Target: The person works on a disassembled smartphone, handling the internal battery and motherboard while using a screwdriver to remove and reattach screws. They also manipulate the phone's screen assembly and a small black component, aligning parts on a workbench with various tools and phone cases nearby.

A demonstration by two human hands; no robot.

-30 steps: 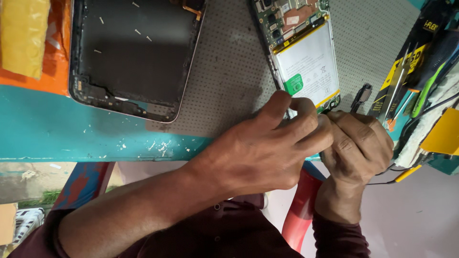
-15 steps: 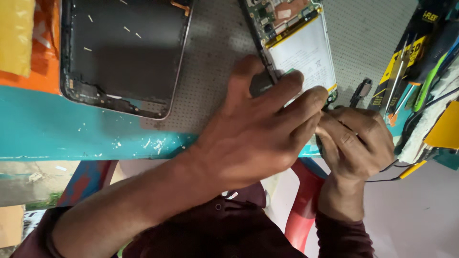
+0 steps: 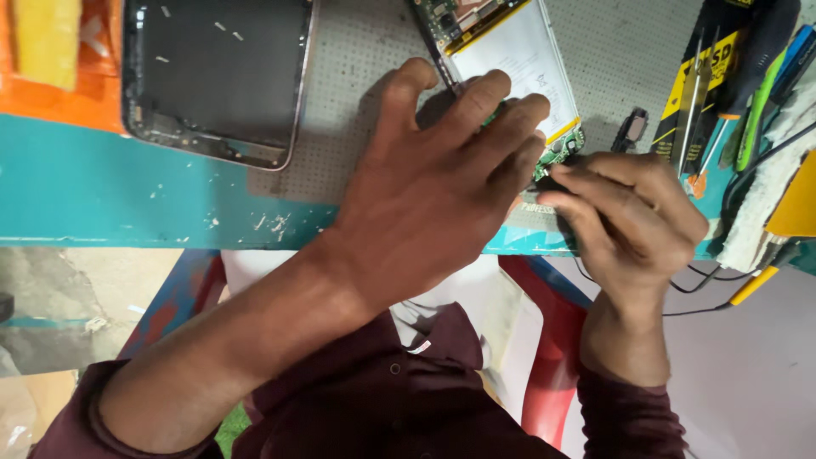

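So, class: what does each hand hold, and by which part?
Left hand presses the opened tablet near its lower end; right hand's grip cannot be told.

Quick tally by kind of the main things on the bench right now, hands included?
Hands: 2, left hand and right hand
Opened devices with white battery: 1
Empty dark device shells: 1
Small loose black parts: 1
Yellow sponges: 1
Total: 6

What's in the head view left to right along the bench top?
Yellow sponge → dark tablet back shell → left hand → opened tablet with white battery → right hand → tools in yellow-black packaging → yellow card at the edge.
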